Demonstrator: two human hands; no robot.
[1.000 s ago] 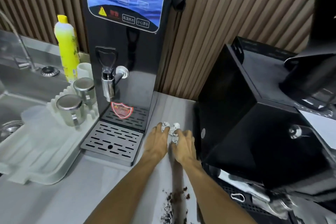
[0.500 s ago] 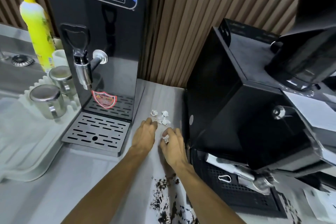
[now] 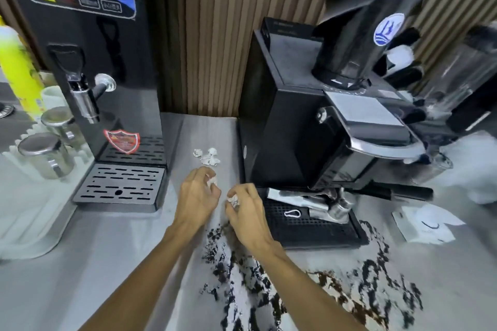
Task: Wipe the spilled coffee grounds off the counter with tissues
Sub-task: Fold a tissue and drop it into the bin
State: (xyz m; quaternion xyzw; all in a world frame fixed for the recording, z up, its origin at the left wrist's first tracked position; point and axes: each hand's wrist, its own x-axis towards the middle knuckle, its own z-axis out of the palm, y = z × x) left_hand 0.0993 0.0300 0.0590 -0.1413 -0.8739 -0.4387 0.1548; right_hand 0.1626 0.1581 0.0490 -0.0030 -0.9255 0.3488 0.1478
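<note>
Status: left hand (image 3: 197, 197) and right hand (image 3: 248, 216) are each pinching 1 crumpled tissue (image 3: 233, 200), just left of espresso machine (image 3: 290, 137). Spilled coffee grounds (image 3: 269, 285) are lying on bench (image 3: 94, 263) before the machine, streaking rightward; right hand is sitting nearer.

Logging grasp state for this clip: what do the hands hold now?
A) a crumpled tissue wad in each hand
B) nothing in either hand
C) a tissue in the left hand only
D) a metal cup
A: the left hand pinches a white wad at its fingertips, and the right hand pinches a second wad.
</note>
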